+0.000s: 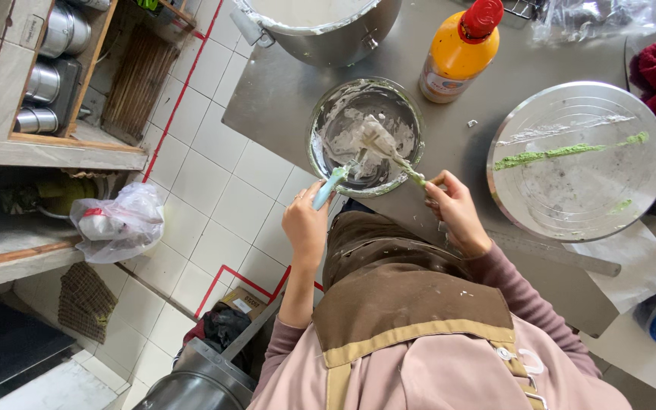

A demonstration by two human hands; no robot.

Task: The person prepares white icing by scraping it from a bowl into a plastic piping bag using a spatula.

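At table edge, metal bowl (366, 137) smeared with white paste. Left hand (307, 224) clenched on a pale blue spatula (333, 184); right hand (453, 209) clenched on a green-smeared spatula (400, 161). The 2 blades meet over the bowl. Risk: bowl overhangs the edge; hard scraping could tip it or drop paste onto the floor tiles (214, 175)

Between the hands, a glossy glass bowl (366, 137) is sitting on the matt, brushed-metal counter (282, 91). Right of the right hand (453, 212), a shiny metal turntable (578, 159) is gleaming; beyond it, a smooth orange plastic bottle (457, 53).
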